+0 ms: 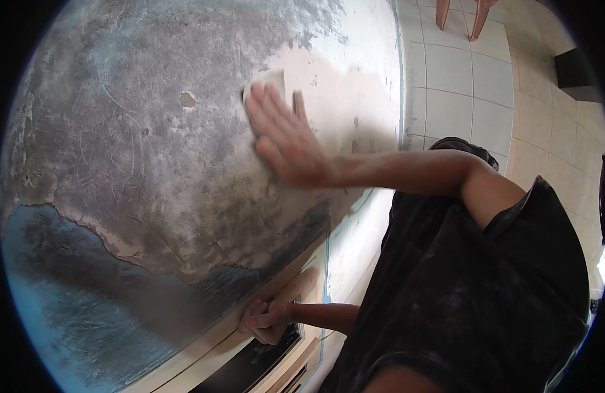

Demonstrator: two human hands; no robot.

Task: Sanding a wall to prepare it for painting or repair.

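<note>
The task's thing is a pale, flat, thin sheet with a squared corner [275,80], its material too blurred to tell. It lies against a mottled grey, scuffed plaster wall [165,157], just where the grey meets a smooth cream-white patch [322,78].

The person's right hand [286,144] is spread nearly flat, palm toward the wall, its fingers lying over the sheet. What shows of the sheet sits between eleven and twelve o'clock from the palm, its far edge standing out past the fingertips.

To work the sheet well here, I would keep the fingers level and share pressure across them, so that no single fingertip or sheet corner digs in. Short, overlapping strokes across the grey-cream border would likely serve best. Lighter pressure seems wise near the small, pale, roundish chip in the plaster [188,99], at ten o'clock from the palm, and along the ragged, flaking edge [135,259] of the bright blue painted area [47,262], toward eight o'clock, since loose bits could lift.

The left hand [268,321], at six o'clock from the right one, has its fingers curled beside a pale wooden frame [184,367]; I cannot tell whether it grips anything.
</note>
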